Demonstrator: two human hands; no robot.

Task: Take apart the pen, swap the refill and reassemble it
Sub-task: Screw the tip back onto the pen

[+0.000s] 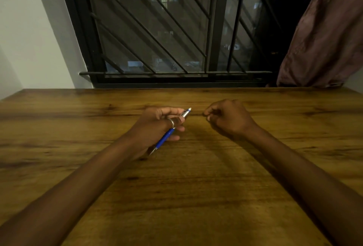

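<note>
A blue pen (164,139) with a silver front section lies slanted through my left hand (159,124). Its tip end (187,111) points up and to the right, its back end down and to the left. My left hand grips it with thumb and fingers around the silver part, and a ring sits on one finger. My right hand (227,119) hovers a short way to the right of the pen's tip, fingers curled in, thumb and forefinger pinched together. Whether a small part is between them is too dark to tell.
A brown wooden table (196,196) fills the lower view, with both forearms resting over it. Behind its far edge is a barred window (167,29), a white wall (29,39) at the left and a brownish curtain (324,39) at the right.
</note>
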